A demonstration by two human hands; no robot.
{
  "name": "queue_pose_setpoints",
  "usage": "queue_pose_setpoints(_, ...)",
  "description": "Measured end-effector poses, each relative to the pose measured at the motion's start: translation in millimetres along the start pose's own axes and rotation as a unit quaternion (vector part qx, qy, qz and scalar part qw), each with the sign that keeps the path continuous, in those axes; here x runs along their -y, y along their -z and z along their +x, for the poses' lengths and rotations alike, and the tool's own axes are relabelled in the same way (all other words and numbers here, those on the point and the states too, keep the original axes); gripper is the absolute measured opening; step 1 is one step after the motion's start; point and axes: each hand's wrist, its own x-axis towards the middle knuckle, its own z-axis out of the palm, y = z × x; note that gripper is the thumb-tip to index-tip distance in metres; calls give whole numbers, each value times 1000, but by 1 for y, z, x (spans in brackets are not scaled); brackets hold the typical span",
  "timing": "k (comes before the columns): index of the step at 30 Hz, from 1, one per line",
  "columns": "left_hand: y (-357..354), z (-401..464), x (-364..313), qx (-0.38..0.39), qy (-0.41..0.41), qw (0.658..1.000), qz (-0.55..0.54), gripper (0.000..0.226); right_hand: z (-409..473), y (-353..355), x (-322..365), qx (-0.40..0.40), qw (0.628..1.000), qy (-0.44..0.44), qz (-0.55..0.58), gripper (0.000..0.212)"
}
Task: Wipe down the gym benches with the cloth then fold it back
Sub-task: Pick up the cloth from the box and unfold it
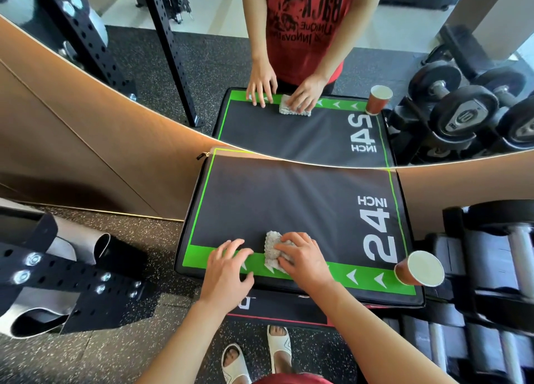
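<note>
**Cloth at the near edge of the padded box: wipe or fold in hand**

Nearest the wearer: two sandalled feet on speckled rubber floor, set square to the box so both arms reach it evenly.

Left hand: fingers spread and only lightly bent, tips resting on the green border, holding nothing. Probably steadying the body, or waiting to help with the cloth.

Right hand: fingers curled over the cloth, pressing and gathering it against the top. Grey, nubbly, bunched rather than flat; it straddles the line between green border and black panel.

Box: black padded top, green edging, marked "24 INCH"; it stands in for the bench. Most of the panel lies beyond the cloth, so I judge the wipe is either starting or finishing at this edge.

Cup: paper, upright on the right near corner, clear of the cloth's path.

Right of box: dumbbells racked.

Farthest: mirror against the box's back edge.
</note>
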Motion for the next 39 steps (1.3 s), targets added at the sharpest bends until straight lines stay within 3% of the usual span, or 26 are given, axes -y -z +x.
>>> queue_pose_setpoints(10,9,2,-6,5,21,999,-27,41,12,-2,-1,-3,999,32,31,22)
queue_pose_setpoints(19,38,-8,-2,-63,90,993,-46,40,43,15,29,-20,993,92,71,19)
queue_pose_setpoints(30,99,-56,18,-183,200,962,-30,39,88,11,111,9,961,248,119,18)
queue_pose_setpoints(39,143,-147,43,-268,284,921,-19,39,81,-3,220,36,921,359,149,18)
